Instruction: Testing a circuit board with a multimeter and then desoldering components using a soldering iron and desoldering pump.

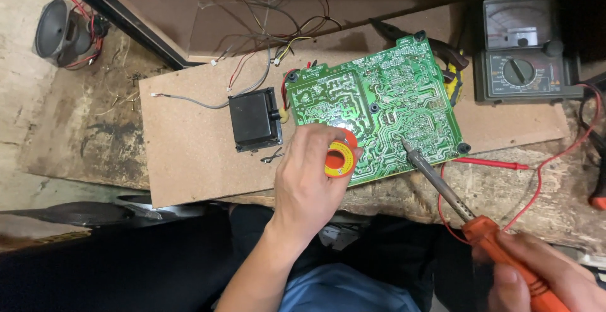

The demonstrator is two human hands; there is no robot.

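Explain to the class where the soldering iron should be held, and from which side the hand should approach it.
Hold the soldering iron by its orange handle, approaching from the near right, as the right hand does. The bare metal shaft and tip point up-left onto the green circuit board, so the grip stays well behind them.

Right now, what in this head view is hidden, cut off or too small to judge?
- right hand: cut by the bottom edge, as is the orange soldering iron handle.
- solder spool: partly covered by the left hand.
- pliers: mostly under the green circuit board.
- Iron tip contact with the board: too small to tell.
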